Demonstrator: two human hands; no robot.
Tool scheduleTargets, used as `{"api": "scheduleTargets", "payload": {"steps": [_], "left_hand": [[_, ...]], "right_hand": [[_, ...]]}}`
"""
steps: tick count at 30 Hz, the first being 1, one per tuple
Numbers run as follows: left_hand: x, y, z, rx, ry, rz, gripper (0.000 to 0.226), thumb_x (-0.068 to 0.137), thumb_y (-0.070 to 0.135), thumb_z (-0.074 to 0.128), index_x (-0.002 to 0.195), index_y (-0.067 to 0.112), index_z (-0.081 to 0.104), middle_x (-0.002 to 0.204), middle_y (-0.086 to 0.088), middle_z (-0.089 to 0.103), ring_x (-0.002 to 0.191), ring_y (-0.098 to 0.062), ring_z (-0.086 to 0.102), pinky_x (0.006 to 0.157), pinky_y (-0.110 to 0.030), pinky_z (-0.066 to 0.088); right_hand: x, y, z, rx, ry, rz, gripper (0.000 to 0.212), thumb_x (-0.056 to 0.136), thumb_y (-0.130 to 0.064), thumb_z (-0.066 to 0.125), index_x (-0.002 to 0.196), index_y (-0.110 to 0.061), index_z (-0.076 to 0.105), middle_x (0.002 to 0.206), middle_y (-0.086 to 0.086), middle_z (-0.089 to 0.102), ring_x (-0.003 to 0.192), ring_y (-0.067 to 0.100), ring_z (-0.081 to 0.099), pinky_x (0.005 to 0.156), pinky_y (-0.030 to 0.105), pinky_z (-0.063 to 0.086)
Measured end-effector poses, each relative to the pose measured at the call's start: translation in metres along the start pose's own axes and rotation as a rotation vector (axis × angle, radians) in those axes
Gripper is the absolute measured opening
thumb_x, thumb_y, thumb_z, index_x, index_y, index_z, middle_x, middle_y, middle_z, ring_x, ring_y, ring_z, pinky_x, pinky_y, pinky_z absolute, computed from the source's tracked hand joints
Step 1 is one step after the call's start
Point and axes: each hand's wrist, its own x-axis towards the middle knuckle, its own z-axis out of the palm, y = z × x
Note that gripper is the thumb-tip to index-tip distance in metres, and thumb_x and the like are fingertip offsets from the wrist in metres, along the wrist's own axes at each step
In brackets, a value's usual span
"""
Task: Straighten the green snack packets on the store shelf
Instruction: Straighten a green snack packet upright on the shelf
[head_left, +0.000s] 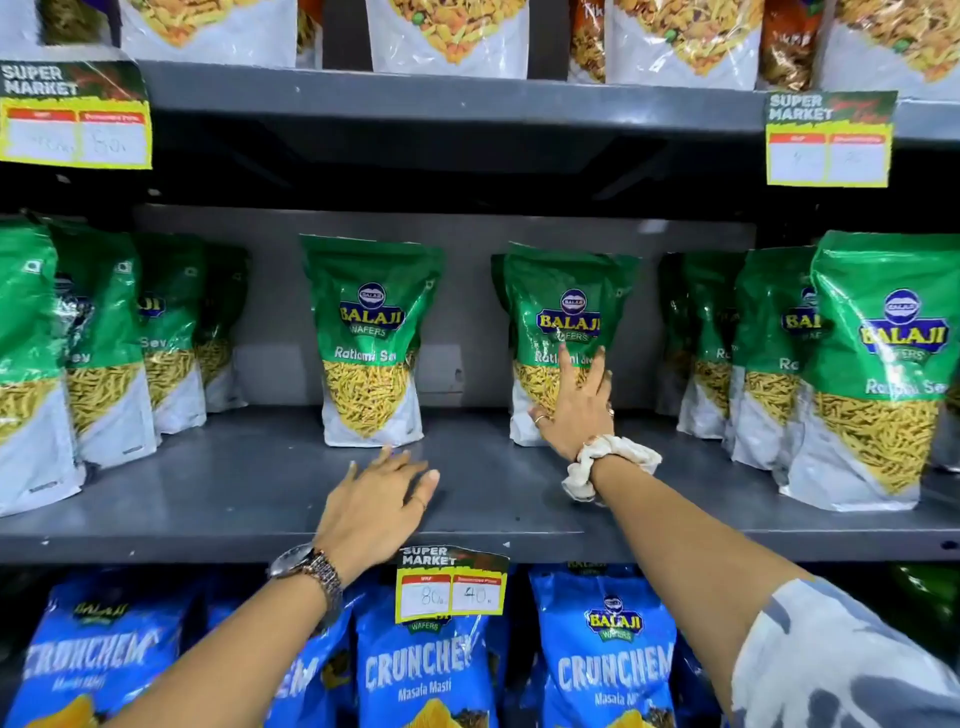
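Green Balaji sev packets stand upright on the grey middle shelf (260, 499). One packet (370, 338) stands alone left of centre. Another packet (566, 312) stands right of centre, and my right hand (574, 410) lies flat against its lower front with fingers spread, not gripping it. My left hand (376, 506) hovers open, palm down, over the shelf just in front of the left-centre packet without touching it. A row of green packets (104, 343) lines the left end, and another row (878, 364) fills the right end.
Blue Crunchem packets (605, 665) fill the shelf below, behind a yellow price tag (451, 584) on the shelf edge. White snack bags (447, 36) stand on the shelf above, with price tags (828, 137) hanging from its edge. Bare shelf shows between the two centre packets.
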Motion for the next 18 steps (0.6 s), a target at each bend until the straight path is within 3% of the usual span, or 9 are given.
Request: {"api": "scheduleTargets", "payload": {"steps": [5,9,12,18], "left_hand": [[-0.003,-0.01,0.005,0.024,0.065,-0.005,0.053,0.089,0.049,0.02,0.13,0.032,0.05,0.147,0.008,0.042,0.141,-0.009,0.025,0.118,-0.041,0.017],[-0.004,-0.006,0.006,0.068,0.041,-0.036,0.057,0.081,0.043,0.021,0.132,0.039,0.045,0.147,0.012,0.041,0.139,-0.006,0.029,0.115,-0.037,0.025],[-0.004,-0.006,0.006,0.09,-0.007,-0.028,0.059,0.08,0.043,0.019,0.135,0.041,0.039,0.151,0.012,0.034,0.14,-0.006,0.027,0.116,-0.038,0.022],[-0.002,-0.009,0.003,0.105,-0.1,-0.008,0.046,0.094,0.037,0.028,0.14,0.041,0.029,0.155,0.011,0.022,0.143,-0.008,0.02,0.118,-0.039,0.014]], "right_hand": [[0.012,-0.003,0.019,0.021,0.015,0.09,0.098,0.081,-0.042,0.07,0.151,-0.033,0.002,0.157,0.029,-0.003,0.14,0.056,0.015,0.104,0.066,0.037],[0.017,0.004,0.024,0.07,0.035,0.095,0.103,0.073,-0.035,0.079,0.15,-0.034,0.009,0.155,0.027,0.006,0.136,0.052,0.024,0.101,0.06,0.041],[0.018,0.006,0.024,0.118,0.086,0.097,0.099,0.073,-0.03,0.08,0.148,-0.034,0.016,0.151,0.025,0.014,0.127,0.049,0.034,0.096,0.056,0.044],[0.02,0.009,0.014,0.126,0.068,0.058,0.086,0.076,-0.027,0.078,0.145,-0.027,0.027,0.146,0.025,0.023,0.125,0.047,0.036,0.097,0.053,0.043]]}}
